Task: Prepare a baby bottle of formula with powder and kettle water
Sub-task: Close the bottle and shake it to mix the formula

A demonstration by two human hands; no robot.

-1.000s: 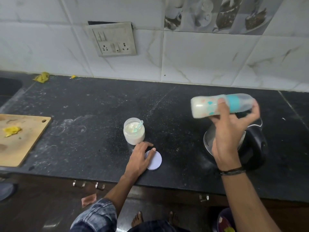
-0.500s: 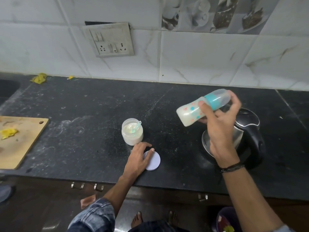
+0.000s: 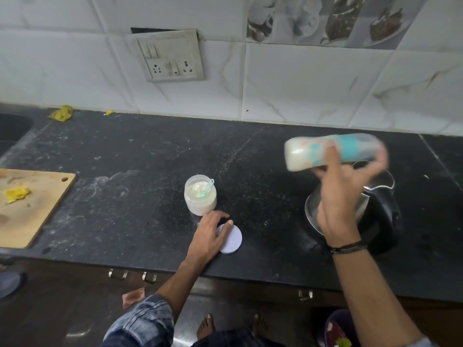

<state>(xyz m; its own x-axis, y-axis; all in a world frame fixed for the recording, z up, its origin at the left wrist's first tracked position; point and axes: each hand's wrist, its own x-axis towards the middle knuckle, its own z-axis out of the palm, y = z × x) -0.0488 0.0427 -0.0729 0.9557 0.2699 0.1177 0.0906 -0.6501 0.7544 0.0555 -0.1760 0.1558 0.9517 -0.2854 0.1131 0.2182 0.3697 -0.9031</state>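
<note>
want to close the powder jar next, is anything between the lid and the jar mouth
The scoop stands in the jar, its handle leaning up past the rim, and may block the lid. Otherwise only bare counter lies between them.

The black counter (image 3: 125, 146) (dusted white) carries an open powder jar (image 3: 200, 200), its lid (image 3: 234, 240), a kettle (image 3: 385, 226) and a cutting board (image 3: 32, 211).

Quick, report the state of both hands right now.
Left hand: open, resting on the white lid.
Right hand: holding the baby bottle.
</note>
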